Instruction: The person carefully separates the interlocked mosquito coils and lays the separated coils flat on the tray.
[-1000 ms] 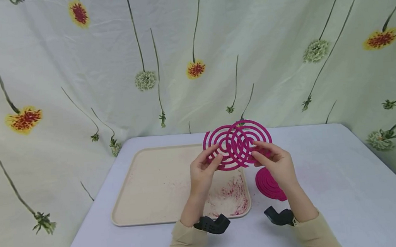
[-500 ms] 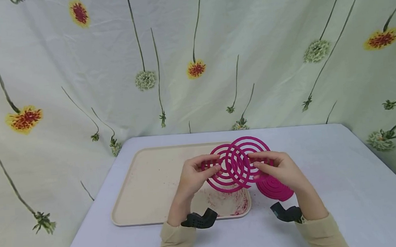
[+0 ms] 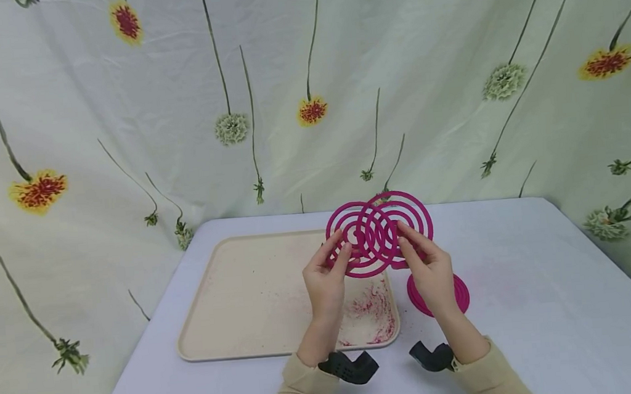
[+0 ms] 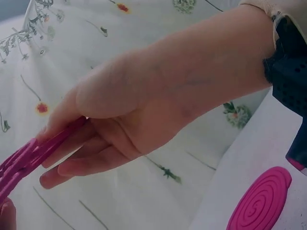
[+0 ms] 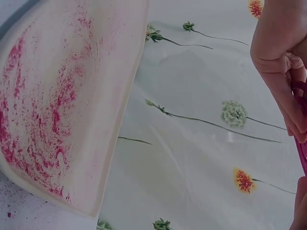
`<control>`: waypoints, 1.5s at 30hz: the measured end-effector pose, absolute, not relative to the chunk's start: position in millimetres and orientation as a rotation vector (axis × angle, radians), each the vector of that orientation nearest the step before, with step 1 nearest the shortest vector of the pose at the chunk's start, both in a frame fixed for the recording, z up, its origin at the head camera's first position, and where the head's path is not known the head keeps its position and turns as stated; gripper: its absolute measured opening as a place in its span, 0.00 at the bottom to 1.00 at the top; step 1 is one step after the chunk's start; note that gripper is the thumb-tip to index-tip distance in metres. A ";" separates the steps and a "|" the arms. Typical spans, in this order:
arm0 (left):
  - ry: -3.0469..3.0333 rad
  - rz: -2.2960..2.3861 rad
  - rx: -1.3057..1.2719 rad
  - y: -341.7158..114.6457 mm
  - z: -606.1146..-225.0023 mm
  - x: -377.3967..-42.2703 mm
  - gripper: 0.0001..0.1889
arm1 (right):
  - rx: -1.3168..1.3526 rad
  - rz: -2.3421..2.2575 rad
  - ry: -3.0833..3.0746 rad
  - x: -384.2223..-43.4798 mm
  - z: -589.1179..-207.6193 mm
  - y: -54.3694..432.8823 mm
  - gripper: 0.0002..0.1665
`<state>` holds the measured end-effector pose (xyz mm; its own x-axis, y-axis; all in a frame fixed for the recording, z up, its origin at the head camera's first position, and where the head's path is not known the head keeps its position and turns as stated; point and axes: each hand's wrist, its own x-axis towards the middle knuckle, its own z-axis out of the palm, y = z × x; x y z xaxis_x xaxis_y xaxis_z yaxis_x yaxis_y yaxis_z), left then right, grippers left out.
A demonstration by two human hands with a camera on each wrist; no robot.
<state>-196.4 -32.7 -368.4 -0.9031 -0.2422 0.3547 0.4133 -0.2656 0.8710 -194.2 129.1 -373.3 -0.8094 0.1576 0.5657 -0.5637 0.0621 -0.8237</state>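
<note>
Two magenta mosquito coils, a left coil (image 3: 365,275) and a right coil (image 3: 430,225), are held up with their spirals overlapping in the middle. My left hand (image 3: 325,286) pinches the left one near its centre between thumb and fingers. On the other side, my right hand (image 3: 434,274) pinches the right coil the same way. In the left wrist view the pair appears nearly edge-on, its strands (image 4: 21,165) crossing each other. Another tightly wound coil (image 3: 461,292) lies flat on the table below my right hand, partly hidden by it; that flat coil (image 4: 261,203) also shows in the left wrist view.
A beige tray (image 3: 246,301) lies on the white-covered table (image 3: 529,291), left of the flat coil. Magenta crumbs (image 5: 57,120) smear its right end. Behind the table hangs a flower-print cloth (image 3: 304,49).
Both hands dipped with the overlapping coils, then rose again close to their first height. My right wrist has swung inward, uncovering the right side of the flat coil.
</note>
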 end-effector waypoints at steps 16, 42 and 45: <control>-1.554 -2.192 -0.322 -26.9 -369.2 -193.5 0.23 | 0.652 1.739 -1.863 -193.8 -376.7 120.3 0.30; -1.836 -2.175 -0.550 -60.1 -361.3 -201.4 0.18 | 0.502 1.852 -2.122 -192.4 -359.8 156.7 0.22; -1.738 -2.189 -0.482 -50.3 -362.9 -199.7 0.18 | 0.406 1.875 -2.033 -192.2 -362.1 149.4 0.21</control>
<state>-199.7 -50.3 -362.9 -0.8973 -0.0287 0.4406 0.4356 -0.2204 0.8727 -192.2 149.4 -362.1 -0.8995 0.0229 0.4363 -0.4330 0.0859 -0.8973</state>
